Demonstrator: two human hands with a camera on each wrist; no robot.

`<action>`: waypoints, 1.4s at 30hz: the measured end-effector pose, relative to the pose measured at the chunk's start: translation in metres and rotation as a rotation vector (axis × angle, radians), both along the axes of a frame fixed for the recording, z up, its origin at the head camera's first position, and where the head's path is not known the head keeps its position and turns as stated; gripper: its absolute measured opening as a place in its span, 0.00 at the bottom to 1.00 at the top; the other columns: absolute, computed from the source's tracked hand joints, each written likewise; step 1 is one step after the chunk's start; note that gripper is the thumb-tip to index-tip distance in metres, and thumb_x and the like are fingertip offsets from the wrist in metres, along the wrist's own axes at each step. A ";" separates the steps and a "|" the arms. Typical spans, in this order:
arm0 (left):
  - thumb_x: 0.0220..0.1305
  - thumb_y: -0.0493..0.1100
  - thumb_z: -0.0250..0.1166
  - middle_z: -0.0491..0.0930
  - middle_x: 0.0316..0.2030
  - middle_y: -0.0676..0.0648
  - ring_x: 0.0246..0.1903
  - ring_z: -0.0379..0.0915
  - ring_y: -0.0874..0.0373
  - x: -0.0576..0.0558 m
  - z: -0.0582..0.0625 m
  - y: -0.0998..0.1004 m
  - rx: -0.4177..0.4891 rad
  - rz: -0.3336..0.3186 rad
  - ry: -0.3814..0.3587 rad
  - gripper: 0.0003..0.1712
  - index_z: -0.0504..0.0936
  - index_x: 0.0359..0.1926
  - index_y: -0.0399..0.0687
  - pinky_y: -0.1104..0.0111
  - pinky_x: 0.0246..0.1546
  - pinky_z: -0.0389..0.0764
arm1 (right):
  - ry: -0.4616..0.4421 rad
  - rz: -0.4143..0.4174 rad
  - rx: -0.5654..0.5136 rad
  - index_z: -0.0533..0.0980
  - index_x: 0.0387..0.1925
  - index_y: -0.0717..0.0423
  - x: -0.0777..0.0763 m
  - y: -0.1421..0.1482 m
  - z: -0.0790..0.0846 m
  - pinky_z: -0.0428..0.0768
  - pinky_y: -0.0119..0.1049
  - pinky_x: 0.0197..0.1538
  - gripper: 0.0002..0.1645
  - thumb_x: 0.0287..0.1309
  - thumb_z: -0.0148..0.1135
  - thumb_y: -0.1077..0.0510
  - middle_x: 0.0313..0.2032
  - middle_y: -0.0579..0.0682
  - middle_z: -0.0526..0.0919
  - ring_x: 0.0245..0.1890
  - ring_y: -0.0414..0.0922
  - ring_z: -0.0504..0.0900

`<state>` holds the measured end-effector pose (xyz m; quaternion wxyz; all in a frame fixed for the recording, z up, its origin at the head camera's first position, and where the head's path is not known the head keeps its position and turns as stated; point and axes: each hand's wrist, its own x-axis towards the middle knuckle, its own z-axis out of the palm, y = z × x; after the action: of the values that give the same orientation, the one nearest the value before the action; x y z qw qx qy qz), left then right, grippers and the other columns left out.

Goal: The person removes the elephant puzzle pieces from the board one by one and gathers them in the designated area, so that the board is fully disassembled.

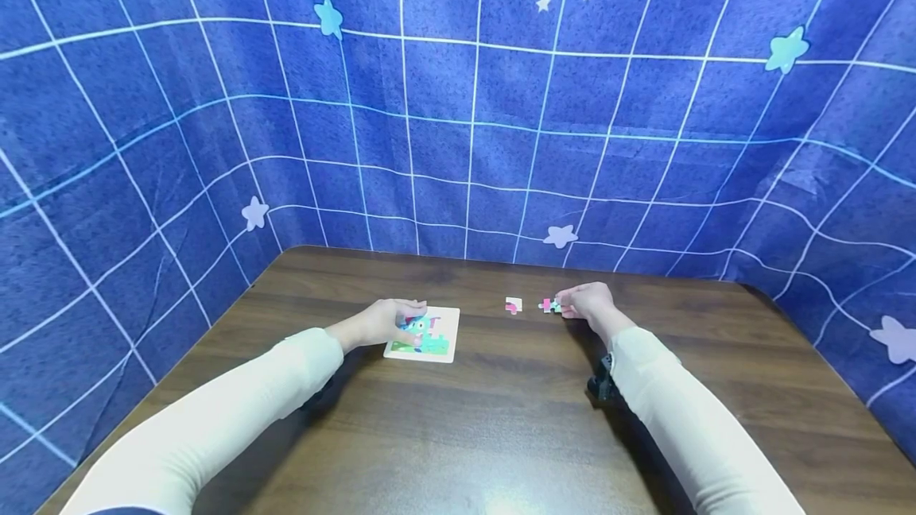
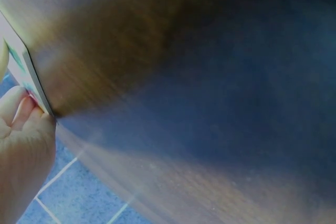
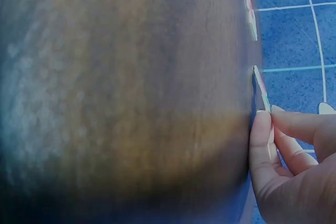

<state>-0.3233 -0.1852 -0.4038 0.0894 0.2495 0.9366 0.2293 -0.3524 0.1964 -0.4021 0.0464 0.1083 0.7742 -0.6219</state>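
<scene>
A square puzzle board [image 1: 444,349] with a white rim and a green and teal picture lies on the table's left half. My left hand [image 1: 380,323] rests over its left side, with fingers near the far edge and the thumb over the picture. In the left wrist view, the left hand's fingers [image 2: 31,114] touch the board [image 2: 32,72] at its edge. My right hand [image 1: 588,302] pinches a small pink, white and teal puzzle piece [image 3: 261,85] between thumb and fingers, just above or on the table. Its far end is partly hidden by the fingertips.
Another pink and white puzzle piece [image 1: 514,305] lies on the brown wooden table [image 1: 465,435], between the board and my right hand. A blue curtain [image 1: 458,141] with white lines and stars hangs behind the table's back edge.
</scene>
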 end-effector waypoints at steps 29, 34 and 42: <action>0.55 0.50 0.72 0.65 0.70 0.46 0.71 0.54 0.41 0.002 0.000 0.000 0.013 0.016 -0.015 0.40 0.70 0.67 0.44 0.47 0.71 0.54 | 0.032 -0.026 0.142 0.78 0.43 0.80 0.004 -0.004 0.003 0.85 0.28 0.31 0.17 0.48 0.61 0.77 0.28 0.60 0.86 0.18 0.33 0.79; 0.56 0.49 0.71 0.64 0.70 0.46 0.72 0.53 0.41 0.004 0.002 0.002 0.022 0.018 -0.026 0.39 0.69 0.67 0.44 0.47 0.72 0.54 | 0.021 -0.048 0.120 0.78 0.43 0.80 0.005 -0.005 0.003 0.85 0.27 0.32 0.16 0.48 0.62 0.77 0.25 0.56 0.85 0.18 0.34 0.80; 0.55 0.50 0.72 0.65 0.70 0.45 0.71 0.55 0.42 0.002 0.001 0.000 0.006 0.004 -0.005 0.40 0.69 0.67 0.43 0.48 0.72 0.55 | -0.009 -0.056 0.107 0.78 0.44 0.79 0.004 -0.006 0.004 0.85 0.28 0.33 0.17 0.48 0.62 0.77 0.25 0.53 0.81 0.19 0.34 0.79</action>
<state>-0.3217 -0.1848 -0.4031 0.0904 0.2475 0.9361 0.2329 -0.3481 0.1901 -0.3983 0.0269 0.1350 0.8027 -0.5802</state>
